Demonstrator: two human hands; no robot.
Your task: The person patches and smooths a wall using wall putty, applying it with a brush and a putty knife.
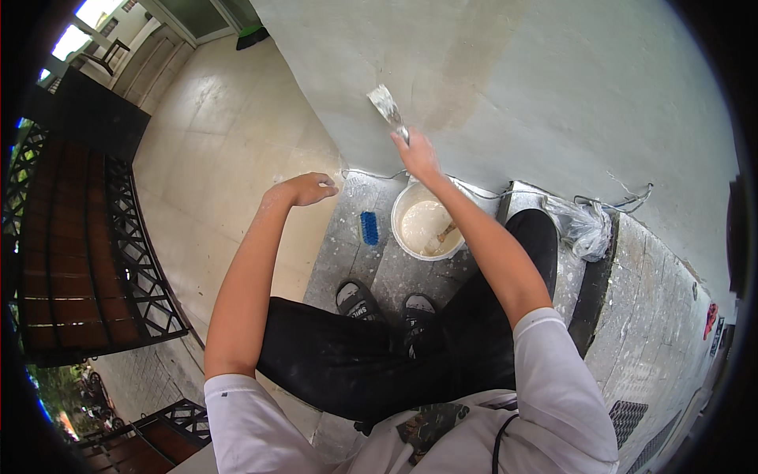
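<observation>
My right hand (421, 157) grips a putty knife (387, 108) whose wide blade is smeared with white paste. The blade is close to the pale grey wall (553, 87); whether it touches cannot be told. Below that forearm stands a white bucket (397, 231) of creamy white compound (422, 217), with a wooden-handled tool (447, 231) resting in it. My left hand (312, 189) hangs in the air left of the bucket, fingers loosely curled, apparently with nothing in them. On the grey tiles near it lies a blue-bristled brush (369, 228).
A thin cable (482, 192) runs along the wall's foot to a clear plastic bag (588, 229) on the right. My sandalled feet (359, 302) are on the splattered tiles. A brown metal gate (71, 245) stands at the left, and a green broom (252, 36) at the far end.
</observation>
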